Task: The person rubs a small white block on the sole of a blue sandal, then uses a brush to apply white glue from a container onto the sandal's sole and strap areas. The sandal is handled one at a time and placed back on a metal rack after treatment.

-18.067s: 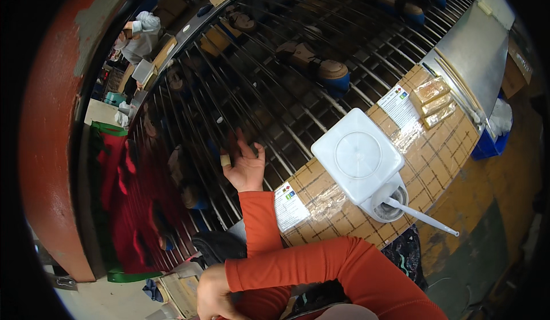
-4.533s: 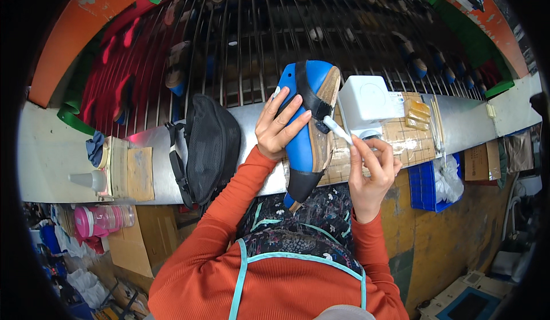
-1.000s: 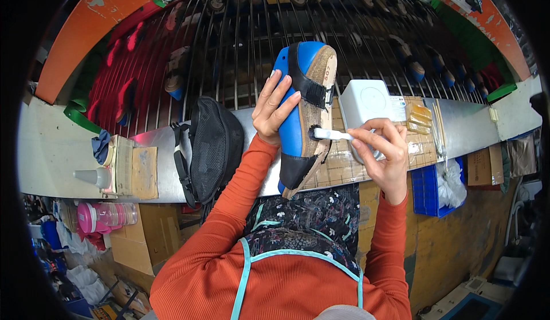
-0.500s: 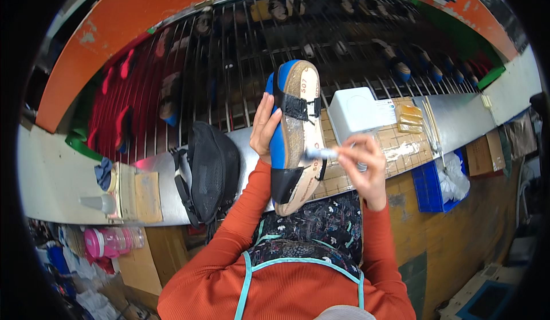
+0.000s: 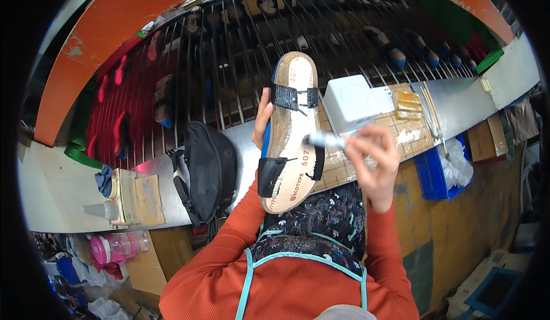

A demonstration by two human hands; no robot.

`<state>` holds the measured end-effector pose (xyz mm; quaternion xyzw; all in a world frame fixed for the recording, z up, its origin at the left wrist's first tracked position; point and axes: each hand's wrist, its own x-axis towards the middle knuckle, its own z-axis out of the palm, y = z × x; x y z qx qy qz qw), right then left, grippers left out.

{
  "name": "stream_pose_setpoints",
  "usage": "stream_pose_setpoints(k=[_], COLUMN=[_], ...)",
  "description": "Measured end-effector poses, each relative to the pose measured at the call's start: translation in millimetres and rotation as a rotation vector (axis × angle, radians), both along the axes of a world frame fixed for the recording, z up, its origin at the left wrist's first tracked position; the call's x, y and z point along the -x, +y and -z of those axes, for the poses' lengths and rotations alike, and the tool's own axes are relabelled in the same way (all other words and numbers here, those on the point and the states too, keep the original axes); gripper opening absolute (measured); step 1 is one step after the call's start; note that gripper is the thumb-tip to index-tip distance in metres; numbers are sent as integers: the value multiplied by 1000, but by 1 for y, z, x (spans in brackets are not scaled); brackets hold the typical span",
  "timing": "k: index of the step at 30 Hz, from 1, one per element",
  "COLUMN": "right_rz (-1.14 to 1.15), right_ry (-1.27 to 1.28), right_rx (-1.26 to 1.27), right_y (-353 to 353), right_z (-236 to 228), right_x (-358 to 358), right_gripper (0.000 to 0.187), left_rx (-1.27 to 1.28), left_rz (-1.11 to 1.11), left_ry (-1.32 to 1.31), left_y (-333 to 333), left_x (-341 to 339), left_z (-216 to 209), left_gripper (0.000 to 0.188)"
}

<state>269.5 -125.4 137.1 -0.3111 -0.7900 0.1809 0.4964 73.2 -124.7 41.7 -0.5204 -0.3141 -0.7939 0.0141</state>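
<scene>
Above the tabletop (image 5: 240,165), the left hand (image 5: 263,119) grips a sandal (image 5: 289,142) upright, bottom facing up, while the right hand (image 5: 372,159) is clamped on a brush (image 5: 326,141) touching its sole.

1. I am looking down on a shoe-making workshop, a factory line rather than a shop or a home.
2. A long rack of dark metal bars (image 5: 229,62) curves across my view, with shoes and sandals set out along it, some blue-soled (image 5: 395,56).
3. Along its near edge runs a narrow metal bench (image 5: 86,188), holding a small squeeze bottle (image 5: 100,210) and a white box (image 5: 350,103).
4. A half-made sandal (image 5: 289,142) with a cork-like footbed and loose black straps is held up over the bench.
5. The orange frame (image 5: 109,39) behind the rack is chipped and worn; blue crates (image 5: 432,171) stand below on the floor.
</scene>
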Motion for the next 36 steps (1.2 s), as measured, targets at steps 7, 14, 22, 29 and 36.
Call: stream_pose_setpoints(k=[7, 14, 22, 29, 36], right_rz=[140, -28, 222, 589, 503], right_ry=[-163, 35, 3, -470, -586], right_rx=[-115, 376, 270, 9, -132], right_y=[20, -19, -27, -4, 20], right_z=[-10, 19, 54, 84, 84], right_x=[4, -48, -76, -87, -82], right_gripper=[18, 15, 10, 8, 8], left_rx=[267, 23, 50, 162, 199], left_rz=[309, -363, -570, -559, -564], left_ry=[-409, 193, 357, 348, 366], left_y=[-1, 7, 7, -8, -9], left_x=[-2, 26, 36, 24, 23], left_z=[6, 4, -4, 1, 2], left_gripper=[81, 53, 30, 27, 30])
